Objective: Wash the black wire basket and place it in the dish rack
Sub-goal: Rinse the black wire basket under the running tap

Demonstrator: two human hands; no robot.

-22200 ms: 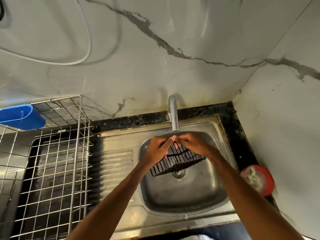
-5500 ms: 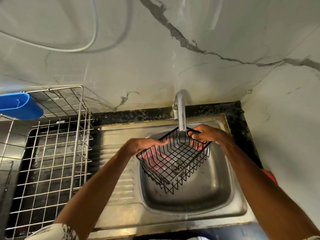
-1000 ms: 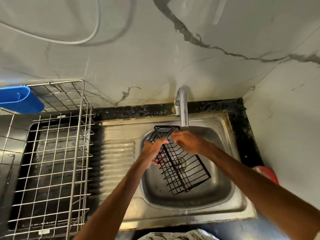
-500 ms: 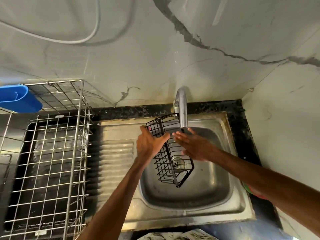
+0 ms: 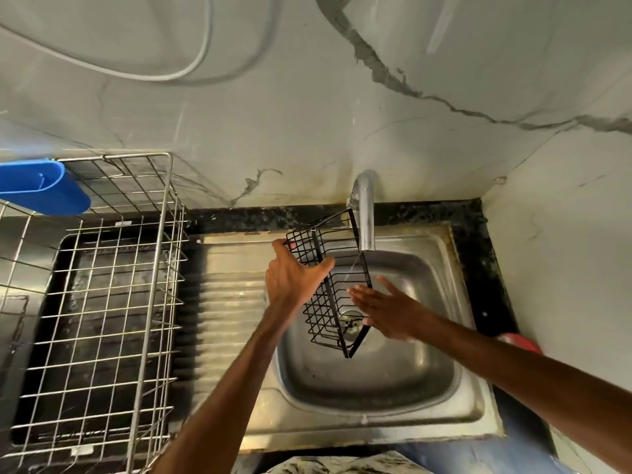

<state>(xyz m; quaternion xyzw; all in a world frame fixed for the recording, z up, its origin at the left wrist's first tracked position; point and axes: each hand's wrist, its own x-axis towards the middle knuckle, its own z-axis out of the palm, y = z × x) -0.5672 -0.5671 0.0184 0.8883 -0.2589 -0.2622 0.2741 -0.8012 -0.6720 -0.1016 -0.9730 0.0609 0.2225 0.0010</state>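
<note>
The black wire basket (image 5: 333,295) hangs tilted on its side over the steel sink (image 5: 403,378), just under the chrome tap (image 5: 365,213), from which a thin stream of water runs. My left hand (image 5: 292,277) grips the basket's upper left end, thumb over the wires. My right hand (image 5: 390,311) is flat with straight fingers, its fingertips against the basket's right rim. The silver wire dish rack (image 5: 113,302) stands to the left of the sink.
A blue plastic holder (image 5: 41,186) hangs on the rack's far left corner. A red item (image 5: 521,341) peeks out behind my right forearm on the black counter. The ribbed drainboard (image 5: 229,302) lies between rack and basin. Marble walls close the back and right.
My left hand has lifted the basket slightly and turned it more upright. My right hand has slid lower and rightward along the basket's rim, fingers still straight.
</note>
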